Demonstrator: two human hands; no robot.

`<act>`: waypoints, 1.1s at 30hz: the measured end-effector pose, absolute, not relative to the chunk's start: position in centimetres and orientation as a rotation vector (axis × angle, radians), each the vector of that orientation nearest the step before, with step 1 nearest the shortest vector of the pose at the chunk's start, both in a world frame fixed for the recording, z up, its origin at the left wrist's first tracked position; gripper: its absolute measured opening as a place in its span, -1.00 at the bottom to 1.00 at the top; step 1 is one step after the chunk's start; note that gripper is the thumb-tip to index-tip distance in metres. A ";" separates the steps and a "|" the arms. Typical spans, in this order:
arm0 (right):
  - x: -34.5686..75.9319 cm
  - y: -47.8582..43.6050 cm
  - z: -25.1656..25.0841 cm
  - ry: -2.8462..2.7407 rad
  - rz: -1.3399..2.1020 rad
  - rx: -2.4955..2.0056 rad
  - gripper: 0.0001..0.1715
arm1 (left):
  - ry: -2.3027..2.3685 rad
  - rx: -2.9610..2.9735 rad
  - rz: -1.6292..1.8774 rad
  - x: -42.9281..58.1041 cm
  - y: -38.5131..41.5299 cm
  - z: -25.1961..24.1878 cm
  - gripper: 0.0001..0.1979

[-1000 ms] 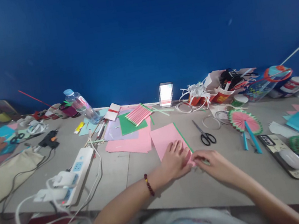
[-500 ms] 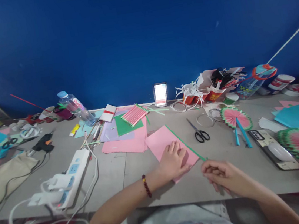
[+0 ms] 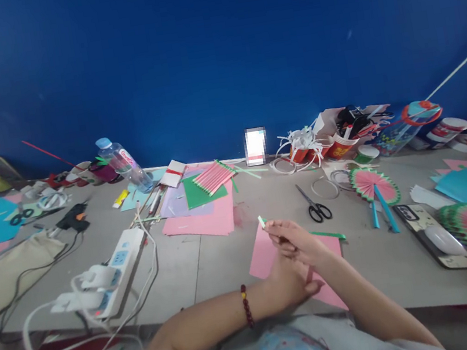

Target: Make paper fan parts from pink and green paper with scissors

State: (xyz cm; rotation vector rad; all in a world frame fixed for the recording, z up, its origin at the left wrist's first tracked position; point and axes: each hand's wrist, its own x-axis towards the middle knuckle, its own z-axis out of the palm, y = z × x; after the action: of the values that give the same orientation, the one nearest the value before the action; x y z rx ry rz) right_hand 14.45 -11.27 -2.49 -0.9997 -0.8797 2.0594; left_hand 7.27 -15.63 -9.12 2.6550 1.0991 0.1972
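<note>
A pink sheet (image 3: pixel 260 250) with a green strip (image 3: pixel 329 235) along its far edge lies before me, turned and partly covered by my hands. My left hand (image 3: pixel 287 284) rests on the sheet, its fingers mostly hidden under my right wrist, its thumb out to the right. Crossing over it, my right hand (image 3: pixel 293 241) pinches the near end of a small whitish-green strip (image 3: pixel 261 222) above the sheet's left corner. Black-handled scissors (image 3: pixel 318 211) lie to the right, beyond the sheet.
A pleated pink strip piece (image 3: pixel 215 176) sits on green and pink papers. At left are a power strip (image 3: pixel 120 268), a bottle (image 3: pixel 127 166) and a glue gun (image 3: pixel 74 218). To the right are a round fan (image 3: pixel 373 185), a phone (image 3: pixel 421 229) and cups (image 3: pixel 340 146).
The pink sheet has turned and moved nearer me. My right hand has gone left across my left hand, which has moved nearer too. The other person's hand at far left is gone from view.
</note>
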 end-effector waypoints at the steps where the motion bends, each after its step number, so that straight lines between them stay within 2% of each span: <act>1: 14.6 -10.7 -3.0 -0.876 2.017 -1.040 -0.60 | 1.043 2.675 0.197 6.5 -15.5 -8.8 -0.51; 4: 15.3 -9.8 -4.1 -0.897 1.936 -1.134 -0.58 | 0.920 2.721 0.281 4.3 -14.8 -8.2 -0.46; 9: 16.1 -9.9 -4.7 -0.864 2.015 -1.121 -0.55 | 0.786 2.747 0.339 1.6 -13.4 -8.5 -0.53; 17: 16.7 -9.6 -5.3 -1.054 1.917 -1.325 -0.58 | 1.099 2.802 0.378 -2.0 -12.5 -8.6 -0.44; 21: 17.5 -8.6 -5.0 -1.216 1.820 -1.438 -0.58 | 1.063 2.828 0.334 -1.6 -13.1 -8.4 -0.34; 26: 18.8 -6.0 -4.2 -1.483 1.715 -1.485 -0.63 | 1.047 2.842 0.237 0.2 -14.0 -7.8 -0.35; 33: 19.4 -3.9 -3.8 -1.958 1.520 -1.619 -0.73 | 1.068 2.811 0.212 2.5 -14.7 -7.9 -0.21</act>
State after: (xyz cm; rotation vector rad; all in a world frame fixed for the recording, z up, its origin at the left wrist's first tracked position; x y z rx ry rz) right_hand 19.37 -3.90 -3.84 -1.6192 -1.9581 1.5203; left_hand 2.46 -14.69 -7.90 2.8112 1.0683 0.2124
